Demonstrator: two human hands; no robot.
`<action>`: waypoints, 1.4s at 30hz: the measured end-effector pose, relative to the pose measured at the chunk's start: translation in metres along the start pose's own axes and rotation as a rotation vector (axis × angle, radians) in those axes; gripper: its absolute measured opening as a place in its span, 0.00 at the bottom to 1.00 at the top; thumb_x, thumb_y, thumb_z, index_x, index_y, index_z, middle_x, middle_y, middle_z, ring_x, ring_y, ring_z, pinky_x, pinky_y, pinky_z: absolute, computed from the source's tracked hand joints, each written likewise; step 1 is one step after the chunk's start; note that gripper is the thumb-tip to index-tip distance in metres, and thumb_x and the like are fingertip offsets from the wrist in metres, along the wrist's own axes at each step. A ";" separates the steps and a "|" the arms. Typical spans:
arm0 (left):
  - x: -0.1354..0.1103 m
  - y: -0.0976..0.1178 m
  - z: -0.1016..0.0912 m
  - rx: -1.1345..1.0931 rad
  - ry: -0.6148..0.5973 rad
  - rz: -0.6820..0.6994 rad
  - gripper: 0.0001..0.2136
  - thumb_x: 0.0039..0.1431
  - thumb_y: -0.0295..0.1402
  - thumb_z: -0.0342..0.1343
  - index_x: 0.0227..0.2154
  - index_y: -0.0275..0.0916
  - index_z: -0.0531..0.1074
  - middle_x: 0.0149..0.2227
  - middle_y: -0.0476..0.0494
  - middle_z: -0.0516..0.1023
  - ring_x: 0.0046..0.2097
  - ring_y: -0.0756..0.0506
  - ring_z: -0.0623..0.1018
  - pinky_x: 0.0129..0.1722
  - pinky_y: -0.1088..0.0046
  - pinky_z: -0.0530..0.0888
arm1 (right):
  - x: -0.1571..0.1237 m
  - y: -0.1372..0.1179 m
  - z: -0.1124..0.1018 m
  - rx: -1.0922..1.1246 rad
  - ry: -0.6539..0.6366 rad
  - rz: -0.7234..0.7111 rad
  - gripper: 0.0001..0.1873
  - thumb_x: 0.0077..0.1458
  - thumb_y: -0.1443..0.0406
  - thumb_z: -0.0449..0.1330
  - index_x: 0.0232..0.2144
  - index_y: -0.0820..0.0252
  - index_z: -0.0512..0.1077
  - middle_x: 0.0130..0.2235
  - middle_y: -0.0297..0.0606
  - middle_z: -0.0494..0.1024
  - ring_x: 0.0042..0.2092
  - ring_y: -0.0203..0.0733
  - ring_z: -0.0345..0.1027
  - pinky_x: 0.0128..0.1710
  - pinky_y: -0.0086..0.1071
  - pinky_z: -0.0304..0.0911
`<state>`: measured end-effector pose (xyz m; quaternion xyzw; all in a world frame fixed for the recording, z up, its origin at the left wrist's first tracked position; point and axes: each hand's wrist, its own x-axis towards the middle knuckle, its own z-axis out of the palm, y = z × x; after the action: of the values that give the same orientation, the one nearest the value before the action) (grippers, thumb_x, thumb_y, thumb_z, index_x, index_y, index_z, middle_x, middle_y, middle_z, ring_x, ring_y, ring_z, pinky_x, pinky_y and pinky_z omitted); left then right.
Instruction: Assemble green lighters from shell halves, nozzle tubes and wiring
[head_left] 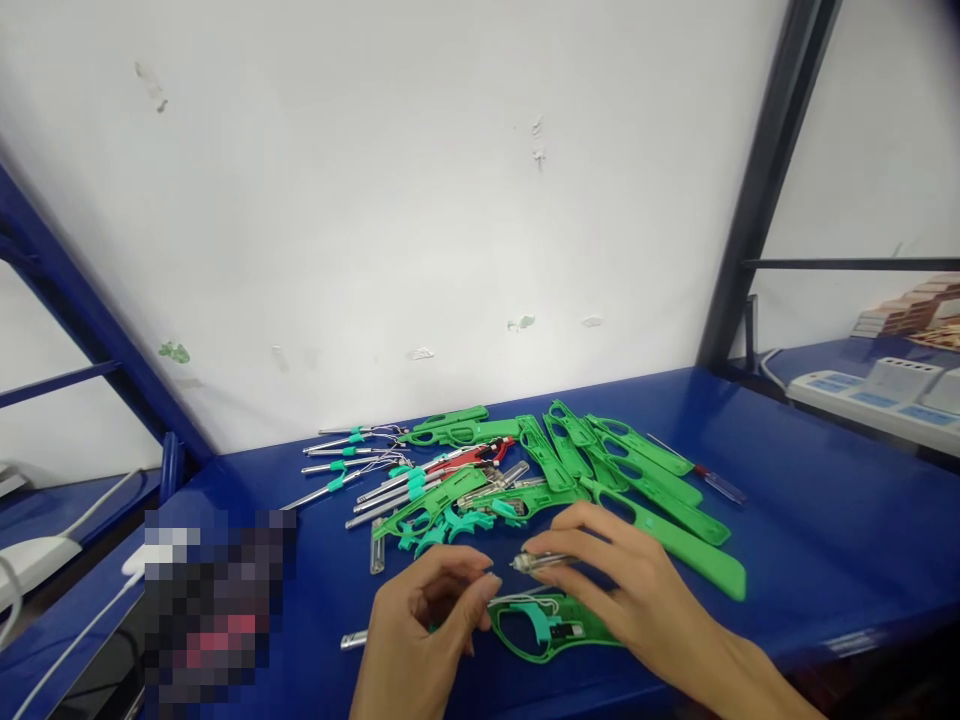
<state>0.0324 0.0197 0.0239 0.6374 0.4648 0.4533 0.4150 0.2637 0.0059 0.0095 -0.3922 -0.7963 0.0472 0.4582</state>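
Observation:
Between the thumb and fingers of my right hand [622, 580] is a clear lighter fuel tank [531, 562], its valve end pointing left. My left hand [431, 625] is closed in a pinch just left of that valve; what its fingertips hold is hidden. Beneath both hands lies a green lighter shell half [525, 655], hollow side up. A teal trigger [538, 622], a black igniter piece [566, 631] and white wires [536, 600] sit in it. A metal lighter tube [354, 639] sticks out to the left behind my left hand.
Several green shell halves [679, 510] lie at the right of the blue table [810, 520]. Metal tubes [330, 488] with teal collars, loose teal triggers [457, 524] and a red shell [454, 462] are piled mid-table. A screwdriver [720, 485] lies far right. A white wall stands behind.

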 end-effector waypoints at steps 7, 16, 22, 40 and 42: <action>-0.003 -0.010 0.007 -0.012 -0.068 0.055 0.14 0.65 0.47 0.65 0.40 0.42 0.85 0.29 0.46 0.82 0.28 0.47 0.78 0.25 0.77 0.77 | -0.006 -0.002 -0.005 -0.024 0.019 -0.083 0.11 0.74 0.62 0.59 0.53 0.54 0.79 0.42 0.38 0.84 0.41 0.42 0.79 0.41 0.34 0.75; -0.009 -0.008 0.009 0.123 -0.041 0.205 0.07 0.68 0.40 0.63 0.40 0.45 0.84 0.32 0.48 0.84 0.32 0.47 0.82 0.31 0.77 0.78 | -0.010 -0.001 -0.005 -0.073 -0.039 -0.105 0.15 0.76 0.63 0.55 0.58 0.55 0.76 0.42 0.39 0.81 0.40 0.43 0.74 0.40 0.38 0.71; -0.012 -0.010 0.009 0.229 0.020 0.337 0.06 0.70 0.35 0.61 0.37 0.46 0.81 0.35 0.52 0.85 0.36 0.47 0.85 0.34 0.78 0.78 | -0.011 -0.002 -0.005 -0.076 -0.051 -0.108 0.15 0.76 0.62 0.54 0.57 0.56 0.76 0.43 0.40 0.81 0.40 0.43 0.73 0.41 0.38 0.69; -0.012 -0.014 0.014 0.324 -0.061 0.781 0.18 0.67 0.13 0.49 0.30 0.43 0.53 0.32 0.51 0.73 0.33 0.50 0.72 0.35 0.72 0.68 | -0.010 0.000 -0.003 0.039 -0.045 -0.150 0.11 0.76 0.67 0.54 0.51 0.59 0.76 0.42 0.41 0.82 0.40 0.43 0.71 0.40 0.36 0.67; -0.013 -0.015 0.017 0.294 -0.086 0.768 0.18 0.67 0.14 0.47 0.30 0.43 0.51 0.31 0.52 0.69 0.33 0.50 0.71 0.34 0.72 0.67 | -0.010 0.001 -0.002 0.048 -0.039 -0.161 0.11 0.75 0.69 0.54 0.51 0.59 0.75 0.42 0.41 0.82 0.41 0.43 0.70 0.40 0.35 0.67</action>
<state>0.0433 0.0089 0.0036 0.8355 0.2353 0.4766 0.1393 0.2683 -0.0004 0.0037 -0.3149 -0.8325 0.0369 0.4543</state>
